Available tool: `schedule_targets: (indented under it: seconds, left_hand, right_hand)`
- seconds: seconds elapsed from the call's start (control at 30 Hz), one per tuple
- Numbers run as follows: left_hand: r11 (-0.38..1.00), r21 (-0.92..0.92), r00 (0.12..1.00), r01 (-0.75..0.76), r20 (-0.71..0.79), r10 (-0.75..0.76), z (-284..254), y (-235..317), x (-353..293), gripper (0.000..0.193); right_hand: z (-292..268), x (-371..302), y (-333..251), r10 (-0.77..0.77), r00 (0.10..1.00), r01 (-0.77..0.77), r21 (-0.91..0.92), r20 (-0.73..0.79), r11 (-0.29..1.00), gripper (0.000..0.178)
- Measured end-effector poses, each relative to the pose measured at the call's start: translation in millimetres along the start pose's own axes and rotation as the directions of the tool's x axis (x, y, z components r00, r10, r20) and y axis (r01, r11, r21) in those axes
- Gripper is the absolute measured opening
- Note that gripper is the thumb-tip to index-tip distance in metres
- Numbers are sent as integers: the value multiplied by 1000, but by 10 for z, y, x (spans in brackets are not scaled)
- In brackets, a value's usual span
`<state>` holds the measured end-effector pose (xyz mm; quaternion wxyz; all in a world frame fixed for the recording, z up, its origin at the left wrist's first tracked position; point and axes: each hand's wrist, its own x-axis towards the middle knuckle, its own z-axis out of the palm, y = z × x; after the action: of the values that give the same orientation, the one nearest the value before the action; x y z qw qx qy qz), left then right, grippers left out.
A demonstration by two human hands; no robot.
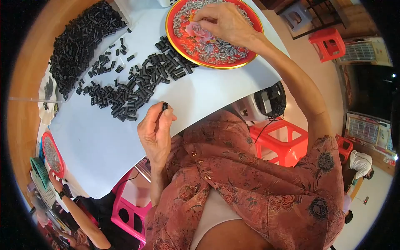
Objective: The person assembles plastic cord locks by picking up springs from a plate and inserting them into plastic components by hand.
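Note:
Pinched upright between the thumb and fingers of my left hand (155,130) is a small black plastic tube (165,106), near the front edge of the white table (104,160). My right hand (227,24) reaches over a round red tray (186,56) with a gold rim and a flower pattern. Small silvery metal pieces (214,53) lie spread in that tray. The right fingers are bent together low over it; whatever is between their tips is too small to make out. Loose black tubes (137,85) lie in a band between the tray and the table's left side.
A large heap of black pieces (81,41) fills a clear-walled bin at the far left. Another red tray (52,154) of metal pieces stands at the left, with another person's hand (55,180) beside it. Red stool (283,143) and pink stool (131,208) stand below the table.

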<state>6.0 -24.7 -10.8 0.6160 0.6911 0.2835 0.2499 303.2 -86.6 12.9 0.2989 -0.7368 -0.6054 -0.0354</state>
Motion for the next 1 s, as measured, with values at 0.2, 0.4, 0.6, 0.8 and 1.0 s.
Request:
schedule_targets:
  seconds: [0.2,0.4,0.6,0.8,1.0]
  left_hand:
    - [1000,-4,1000,-19,-4,19,18,0,-1,14]
    - [1000,13,1000,-16,-20,16,-8,-28,-15,15]
    - [989,-144,999,-37,-7,36,-24,-69,11,16]
    - [973,-231,1000,-14,-23,9,-76,-63,20,17]
    - [932,-362,997,28,-53,-50,-62,-54,39,23]
  right_hand:
    - [69,73,-3,-110,989,126,-176,95,976,14]
    - [-46,220,-378,91,979,-98,30,182,995,18]
    - [149,-22,-945,160,920,-379,706,358,598,18]
    - [468,-160,-1220,147,930,-367,832,337,416,12]
    - [694,-327,-1432,253,930,-275,962,267,-5,14]
